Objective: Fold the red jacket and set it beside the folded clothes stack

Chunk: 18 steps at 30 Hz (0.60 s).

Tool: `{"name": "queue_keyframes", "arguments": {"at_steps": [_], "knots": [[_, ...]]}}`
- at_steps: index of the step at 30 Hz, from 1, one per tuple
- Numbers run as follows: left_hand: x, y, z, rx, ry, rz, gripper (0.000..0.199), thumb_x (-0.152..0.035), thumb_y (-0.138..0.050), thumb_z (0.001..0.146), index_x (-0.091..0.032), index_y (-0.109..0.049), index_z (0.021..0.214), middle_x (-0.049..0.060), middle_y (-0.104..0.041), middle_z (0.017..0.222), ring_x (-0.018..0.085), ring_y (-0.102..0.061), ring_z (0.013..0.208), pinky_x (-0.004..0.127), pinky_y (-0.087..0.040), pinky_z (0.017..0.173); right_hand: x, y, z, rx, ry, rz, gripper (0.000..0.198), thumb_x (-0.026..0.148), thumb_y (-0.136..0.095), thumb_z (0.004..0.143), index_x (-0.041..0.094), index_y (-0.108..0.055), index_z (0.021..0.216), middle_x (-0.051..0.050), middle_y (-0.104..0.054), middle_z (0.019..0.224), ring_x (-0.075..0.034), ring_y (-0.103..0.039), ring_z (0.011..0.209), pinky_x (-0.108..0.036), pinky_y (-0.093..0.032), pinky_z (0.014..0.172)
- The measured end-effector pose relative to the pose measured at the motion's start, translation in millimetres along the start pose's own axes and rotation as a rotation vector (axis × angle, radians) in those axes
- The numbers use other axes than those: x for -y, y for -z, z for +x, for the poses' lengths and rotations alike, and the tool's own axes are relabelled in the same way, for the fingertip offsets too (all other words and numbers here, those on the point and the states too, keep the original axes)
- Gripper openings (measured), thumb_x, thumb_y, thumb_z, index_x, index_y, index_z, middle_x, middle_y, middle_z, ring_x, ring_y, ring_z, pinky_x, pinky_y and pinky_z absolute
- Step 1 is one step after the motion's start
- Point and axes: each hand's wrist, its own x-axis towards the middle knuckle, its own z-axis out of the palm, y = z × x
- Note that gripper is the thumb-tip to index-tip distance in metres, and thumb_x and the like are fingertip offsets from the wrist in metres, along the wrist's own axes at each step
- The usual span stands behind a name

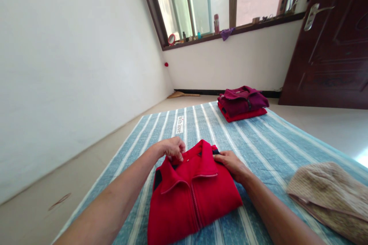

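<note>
A red zip-up jacket [212,195] with dark shoulder patches lies folded in front of me, its collar pointing away and its zipper facing up. At the left of the collar, my left hand [172,148] is closed, fingers pinching the fabric near the neckline. My right hand [229,162] grips the jacket at the right shoulder, beside the dark patch; its fingertips are partly hidden by the cloth. Beneath the jacket is a blue and white striped sheet [195,126].
Toward the far right corner of the sheet sits a folded maroon jacket [241,99] on top of a red garment [244,115]. A beige textured cloth [330,191] lies at the right. Farther off are a broom [184,94] and a brown door [330,53].
</note>
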Motion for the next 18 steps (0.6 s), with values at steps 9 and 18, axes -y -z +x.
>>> {"name": "queue_keyframes", "arguments": {"at_steps": [9,18], "knots": [[-2.5,1.1,-0.5,-0.006,-0.001,-0.018,0.021,-0.013,-0.06,0.047,-0.018,-0.057,0.068,-0.006,-0.052,0.051,0.014,-0.053,0.053,0.022,-0.041,0.046,-1.0,0.2,-0.1,0.003,0.006,0.008,0.019,0.031,-0.067,0.07,0.015,-0.06,0.074,-0.003,-0.063,0.059,-0.012,-0.056,0.048,-0.021,-0.04,0.045],[-2.7,-0.3,-0.8,0.013,0.006,-0.047,0.021,-0.011,-0.054,0.048,-0.016,-0.061,0.067,-0.003,-0.057,0.054,0.015,-0.056,0.056,0.022,-0.043,0.046,-4.4,2.7,4.6,0.0,0.013,-0.011,0.024,0.036,-0.07,0.068,0.015,-0.059,0.073,-0.002,-0.062,0.057,-0.013,-0.057,0.049,-0.021,-0.039,0.045]]}}
